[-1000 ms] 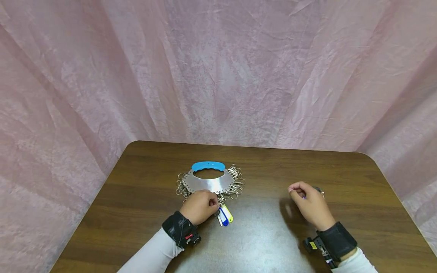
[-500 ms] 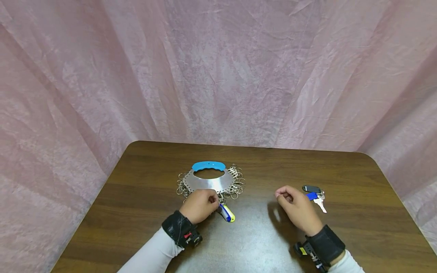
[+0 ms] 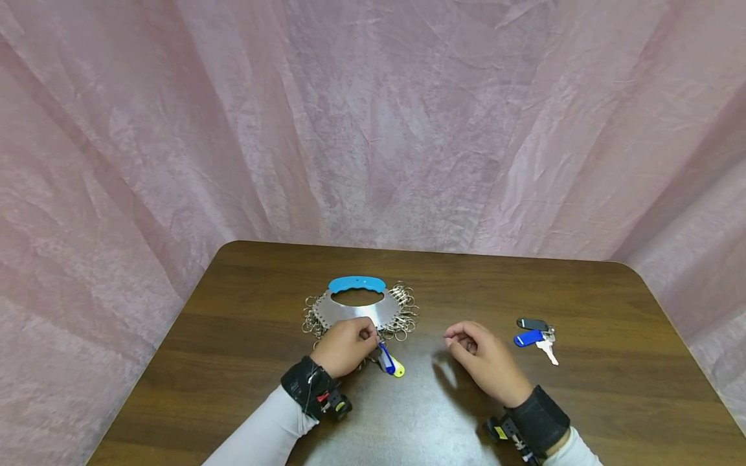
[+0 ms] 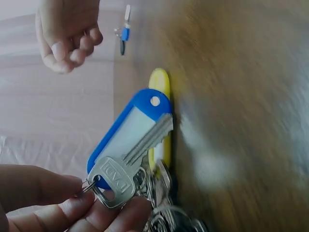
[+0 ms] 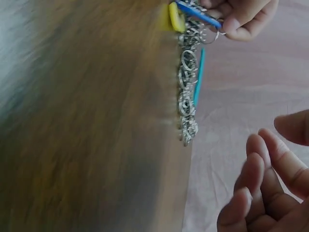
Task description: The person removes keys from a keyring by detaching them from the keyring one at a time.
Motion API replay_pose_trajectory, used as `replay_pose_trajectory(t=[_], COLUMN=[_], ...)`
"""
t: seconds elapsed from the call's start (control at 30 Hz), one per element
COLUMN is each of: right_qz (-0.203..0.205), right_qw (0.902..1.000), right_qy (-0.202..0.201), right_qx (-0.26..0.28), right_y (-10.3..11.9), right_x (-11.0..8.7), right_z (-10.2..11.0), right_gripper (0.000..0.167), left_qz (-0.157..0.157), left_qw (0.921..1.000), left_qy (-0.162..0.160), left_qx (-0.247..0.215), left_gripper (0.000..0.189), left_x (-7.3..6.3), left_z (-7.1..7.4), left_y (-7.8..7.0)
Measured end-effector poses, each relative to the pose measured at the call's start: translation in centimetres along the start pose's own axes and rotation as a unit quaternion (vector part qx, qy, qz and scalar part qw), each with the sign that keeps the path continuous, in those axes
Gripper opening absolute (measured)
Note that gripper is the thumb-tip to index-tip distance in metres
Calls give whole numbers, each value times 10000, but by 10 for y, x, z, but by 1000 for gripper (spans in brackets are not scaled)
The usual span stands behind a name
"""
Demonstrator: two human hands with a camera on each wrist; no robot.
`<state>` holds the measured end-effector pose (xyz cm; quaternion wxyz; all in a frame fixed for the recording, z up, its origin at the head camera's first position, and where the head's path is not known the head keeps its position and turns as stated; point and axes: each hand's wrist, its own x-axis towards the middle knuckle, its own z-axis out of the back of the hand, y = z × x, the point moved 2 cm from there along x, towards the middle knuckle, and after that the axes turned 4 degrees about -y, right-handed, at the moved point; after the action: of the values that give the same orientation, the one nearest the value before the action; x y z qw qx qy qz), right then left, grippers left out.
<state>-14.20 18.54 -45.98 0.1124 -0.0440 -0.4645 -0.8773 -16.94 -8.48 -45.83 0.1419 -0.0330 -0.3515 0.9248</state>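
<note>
My left hand pinches a small key ring between thumb and finger. From that ring hang a silver key and a blue key tag with a white label. Just behind it is a yellow key tag, beside more keys and rings. Above the left hand lies a flat metal key holder with a blue handle and many rings along its edge, part of it hidden by the hand. My right hand hovers over the table to the right, fingers loosely bent, holding nothing.
On the right of the brown wooden table lie a black key tag, another blue key tag and a silver key. A pink curtain hangs behind the table's far edge.
The right hand has moved left, away from the black and blue tags and key, which now lie uncovered on the table. The left hand has shifted slightly, its blue tag swinging a little.
</note>
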Motion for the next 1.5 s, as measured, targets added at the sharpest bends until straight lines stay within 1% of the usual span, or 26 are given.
replay_pose_trajectory(t=[0.2,0.3,0.4,0.53,0.63,0.7,0.93,1.13,1.27,1.4,1.5], right_qz=[258,385,427,541,644,636,317,293,333,234,111], right_qw=[9992,9983,9975,9957,9949,9954,9977,9975,9975,9980,9982], right_qy=[280,432,546,734,767,716,593,616,625,586,583], right_qx=[103,108,119,148,132,83,69,180,86,-14,42], right_y=[6,10,16,22,25,27,29,30,30,30,30], right_x=[2,3,6,10,14,17,23,26,27,28,28], right_z=[-14,-24,-33,-45,-53,-57,-69,-73,-75,-76,-77], right_gripper=[19,25,30,36,39,41,44,36,33,32,30], left_qz=[110,219,298,358,400,412,487,562,631,615,570], left_qw=[9995,9984,9967,9950,9935,9925,9908,9882,9883,9892,9889], left_qy=[114,181,208,199,231,245,284,277,239,182,176], left_qx=[-260,-483,-729,-916,-1043,-1125,-1227,-1398,-1371,-1319,-1358], left_gripper=[15,14,12,11,11,10,11,9,9,8,9], left_x=[5,6,8,12,15,16,17,17,17,17,17], left_z=[-1,-2,-3,-7,-11,-12,-12,-15,-16,-17,-18], left_y=[-2,-3,-4,-5,-5,-6,-11,-13,-13,-13,-13])
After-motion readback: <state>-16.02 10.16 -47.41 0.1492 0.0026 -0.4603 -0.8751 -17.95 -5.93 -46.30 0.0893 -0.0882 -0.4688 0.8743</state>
